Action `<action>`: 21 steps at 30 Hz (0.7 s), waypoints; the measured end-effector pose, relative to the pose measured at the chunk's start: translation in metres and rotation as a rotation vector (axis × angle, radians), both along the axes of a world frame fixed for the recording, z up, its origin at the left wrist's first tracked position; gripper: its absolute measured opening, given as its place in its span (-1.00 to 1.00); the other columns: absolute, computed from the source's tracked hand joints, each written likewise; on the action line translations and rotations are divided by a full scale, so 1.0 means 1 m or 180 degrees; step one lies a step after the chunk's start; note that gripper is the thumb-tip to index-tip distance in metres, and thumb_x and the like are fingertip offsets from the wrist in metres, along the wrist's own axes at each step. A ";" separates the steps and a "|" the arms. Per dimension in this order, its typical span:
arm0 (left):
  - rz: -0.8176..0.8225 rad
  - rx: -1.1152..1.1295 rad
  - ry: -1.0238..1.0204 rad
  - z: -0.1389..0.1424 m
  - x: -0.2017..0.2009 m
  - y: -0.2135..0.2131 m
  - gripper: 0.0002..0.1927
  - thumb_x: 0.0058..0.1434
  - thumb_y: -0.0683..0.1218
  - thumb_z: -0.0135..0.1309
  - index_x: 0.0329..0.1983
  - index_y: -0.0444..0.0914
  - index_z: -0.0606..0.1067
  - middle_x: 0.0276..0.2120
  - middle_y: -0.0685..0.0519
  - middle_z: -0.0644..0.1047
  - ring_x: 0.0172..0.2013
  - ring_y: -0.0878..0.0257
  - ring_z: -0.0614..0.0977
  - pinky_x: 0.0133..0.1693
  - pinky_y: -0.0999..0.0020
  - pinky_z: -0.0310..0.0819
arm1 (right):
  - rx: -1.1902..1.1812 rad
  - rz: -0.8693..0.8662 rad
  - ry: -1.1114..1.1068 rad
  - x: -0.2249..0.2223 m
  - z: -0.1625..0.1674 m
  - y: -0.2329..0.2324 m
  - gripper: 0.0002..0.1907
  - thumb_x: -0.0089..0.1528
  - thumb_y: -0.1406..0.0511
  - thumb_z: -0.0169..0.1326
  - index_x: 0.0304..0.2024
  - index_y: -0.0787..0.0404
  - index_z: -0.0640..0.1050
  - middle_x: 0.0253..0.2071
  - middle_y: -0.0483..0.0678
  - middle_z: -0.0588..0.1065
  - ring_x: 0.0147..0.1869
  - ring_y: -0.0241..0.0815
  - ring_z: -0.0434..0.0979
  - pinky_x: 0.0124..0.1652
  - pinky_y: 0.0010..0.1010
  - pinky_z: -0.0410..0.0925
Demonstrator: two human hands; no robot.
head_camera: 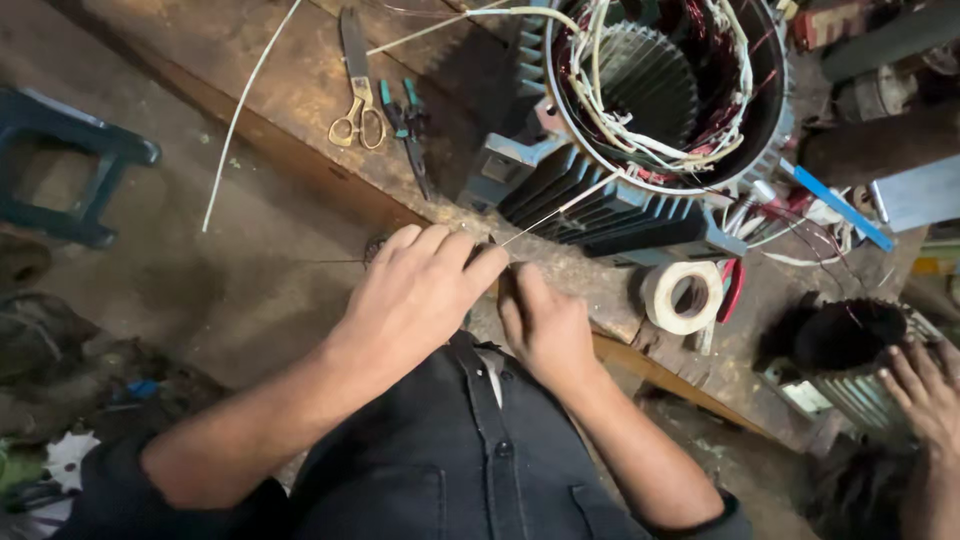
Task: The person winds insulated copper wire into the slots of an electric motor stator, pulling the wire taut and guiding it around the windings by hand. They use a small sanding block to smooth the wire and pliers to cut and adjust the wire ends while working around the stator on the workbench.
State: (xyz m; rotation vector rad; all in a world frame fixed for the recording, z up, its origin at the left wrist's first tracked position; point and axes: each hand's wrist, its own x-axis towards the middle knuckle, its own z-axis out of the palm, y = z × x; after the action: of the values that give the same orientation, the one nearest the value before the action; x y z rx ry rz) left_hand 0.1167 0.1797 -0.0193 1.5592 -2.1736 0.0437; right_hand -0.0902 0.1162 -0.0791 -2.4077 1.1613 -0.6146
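Note:
My left hand (415,295) and my right hand (545,325) meet at the front edge of the wooden workbench (250,70). Both pinch the near end of a thin white string (560,208) that runs up to the motor stator (650,110). The stator is a dark finned housing with a round opening, copper windings and white lacing cords inside. My fingers are closed around the string's end, and the exact grip is hidden between the hands.
Gold-handled scissors (355,95) and green-handled pliers (408,125) lie on the bench at the left. A roll of white tape (683,297) sits right of my hands. Another person's hand (925,385) rests on a second finned part (850,340). A blue stool (65,165) stands on the floor.

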 end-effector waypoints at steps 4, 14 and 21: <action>-0.0008 0.0464 -0.0248 -0.009 -0.006 0.003 -0.71 0.17 -0.12 0.02 -0.02 -0.14 0.53 -0.32 0.06 0.52 -0.21 0.15 0.56 -0.13 0.23 0.40 | -0.0107 -0.1049 0.0032 0.007 0.000 0.001 -0.88 0.40 0.32 0.12 -0.13 0.21 0.44 -0.37 0.19 0.52 -0.32 0.28 0.58 -0.38 -0.05 0.41; 0.0247 0.1440 0.2332 -0.029 -0.010 -0.009 -0.83 0.40 -0.15 -0.05 0.01 -0.13 0.48 -0.24 -0.09 0.66 -0.40 0.09 0.73 -0.36 0.20 0.62 | 0.0277 -0.0922 -0.0399 -0.024 0.030 0.003 -0.89 0.39 0.35 0.04 -0.07 0.25 0.44 -0.41 0.03 0.58 -0.37 0.02 0.68 -0.36 -0.19 0.48; -0.0218 0.0342 0.0067 0.000 0.006 -0.001 -0.56 0.05 -0.18 0.12 0.05 -0.12 0.45 -0.23 -0.06 0.53 -0.37 0.03 0.68 -0.36 0.16 0.59 | -0.0615 -0.0530 0.0626 0.005 0.024 0.006 -0.79 0.30 0.24 0.12 -0.11 0.19 0.43 -0.51 0.06 0.52 -0.50 0.14 0.54 -0.53 -0.06 0.34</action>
State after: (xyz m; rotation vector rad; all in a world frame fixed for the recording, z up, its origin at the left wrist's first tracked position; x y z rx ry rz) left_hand 0.1230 0.1788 -0.0197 1.5340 -2.2440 -0.1126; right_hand -0.0854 0.1226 -0.0551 -2.5990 1.4557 -0.5740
